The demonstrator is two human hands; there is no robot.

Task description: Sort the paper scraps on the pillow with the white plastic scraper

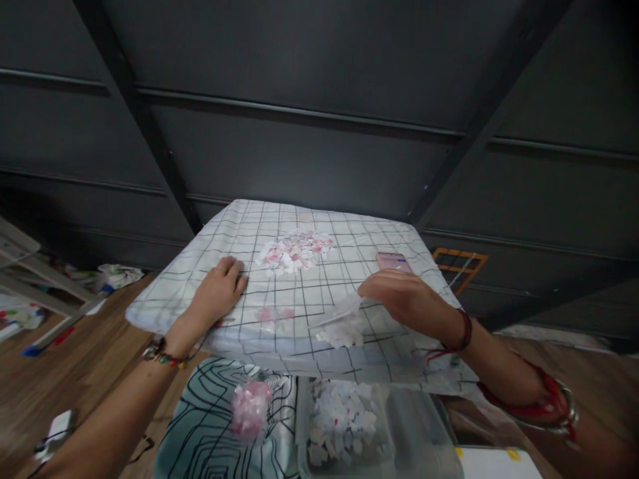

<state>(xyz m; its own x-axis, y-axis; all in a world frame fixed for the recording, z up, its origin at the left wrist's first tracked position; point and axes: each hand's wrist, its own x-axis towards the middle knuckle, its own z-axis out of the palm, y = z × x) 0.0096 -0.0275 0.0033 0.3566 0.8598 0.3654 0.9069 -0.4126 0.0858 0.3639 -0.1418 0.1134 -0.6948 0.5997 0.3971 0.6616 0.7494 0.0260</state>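
My left hand [222, 289] rests on the checked tablecloth, its fingers loosely bent against the cloth and nothing visible in them. With closed fingers, my right hand [399, 296] pinches the edge of a clear plastic bag [342, 326] at the table's front. Whitish paper bits show in or under that bag; which of the two is unclear. Between and beyond the hands lies a loose pile of white and pink paper scraps [294, 251]. A small clear packet with pink bits [274, 315] sits nearer the front edge. Just past my right hand is a pink phone [393, 261].
Below the table edge, a clear plastic bin [419, 426] holds many paper scraps. Left of it, a bag of pink pieces [251, 407] rests on a green patterned cloth [200, 412]. A dark panelled wall [299, 153] stands behind the table [239, 223].
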